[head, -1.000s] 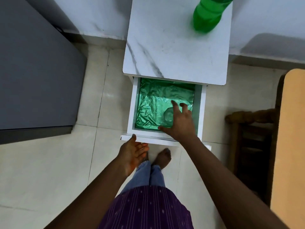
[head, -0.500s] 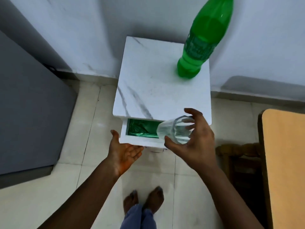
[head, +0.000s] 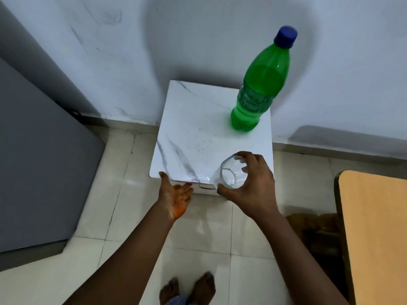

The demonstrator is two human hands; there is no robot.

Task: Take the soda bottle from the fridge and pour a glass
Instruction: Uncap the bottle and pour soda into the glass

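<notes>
A green soda bottle (head: 259, 91) with a blue cap stands upright at the far right corner of the white marble-patterned cabinet top (head: 193, 133). My right hand (head: 253, 186) grips an empty clear glass (head: 231, 171) from the right side, over the cabinet top's near right corner. My left hand (head: 176, 192) is spread open with its fingers against the cabinet's front, just under the top's near edge. The drawer is pushed in.
A grey fridge (head: 37, 155) stands to the left on the tiled floor. An orange-topped table (head: 374, 227) and a dark wooden chair (head: 317, 230) are at the right. The wall is right behind the cabinet. My bare feet (head: 187, 287) are below.
My right hand lifted the glass out of the green-lined drawer and brought it over the cabinet top. My left hand pushed the drawer shut. The view tilted up, showing the whole bottle.
</notes>
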